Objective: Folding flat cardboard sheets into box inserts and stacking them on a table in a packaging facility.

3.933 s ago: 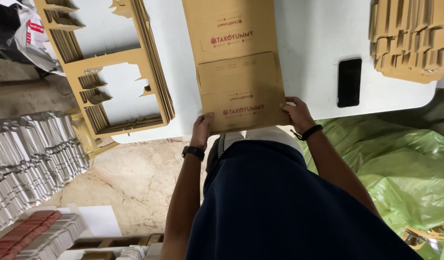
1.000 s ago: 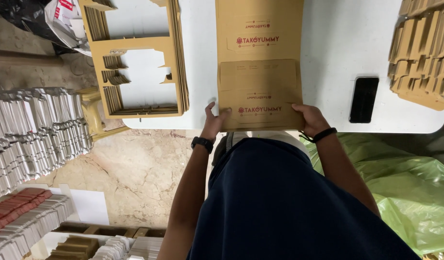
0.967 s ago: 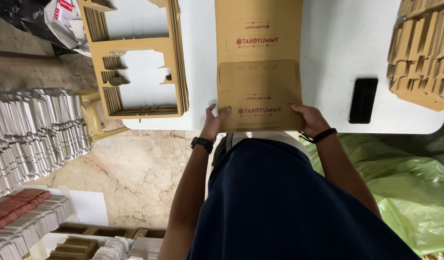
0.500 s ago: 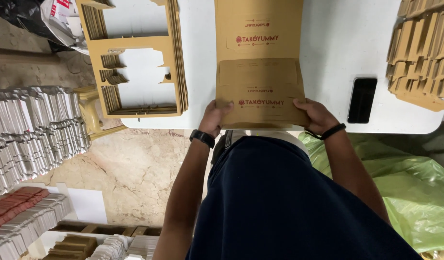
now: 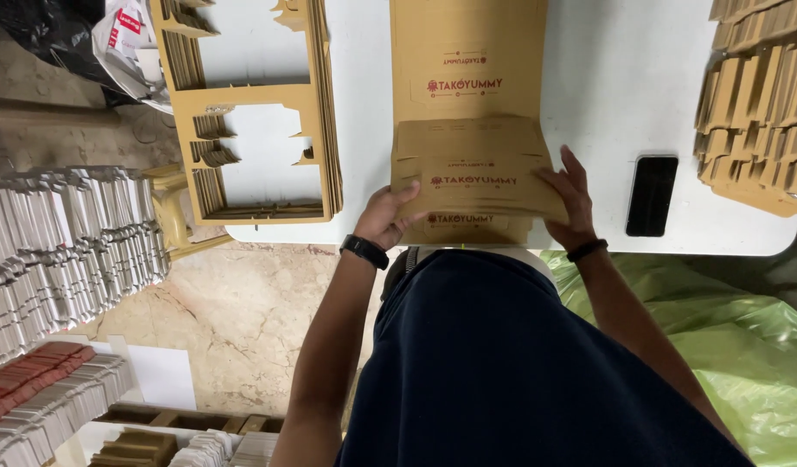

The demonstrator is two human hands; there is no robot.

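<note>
Left hand (image 5: 388,218) grips the left edge of a flat brown cardboard box blank (image 5: 469,104), its fingers curled onto the folded-up near panel with the thumb on top; a dark watch sits on that wrist. Right hand (image 5: 569,197) is clamped on the right edge of the same panel, fingers spread along the fold, a dark band on its wrist. Between the two hands the near part of the blank is lifted and bent back over itself, so that it lies tilted above the layer under it, while the far part lies flat on the white desk (image 5: 623,78) and runs off the far edge of the view. The blank sits at the near middle of the desk, right in front of the person's dark-clothed body.

Left of the blank, on the same desk, lies a stack of brown cardboard offcut frames (image 5: 251,112) with large cut-out windows, apart from the blank. Right of the right hand, a black phone (image 5: 652,195) lies face up on the desk, near but not touching the blank. At the far right corner is a pile of folded brown cardboard pieces (image 5: 761,104). On the floor to the left stand rows of grey-white flat packs (image 5: 61,242), and to the right, beside the person, lies green plastic sheeting (image 5: 727,337)
</note>
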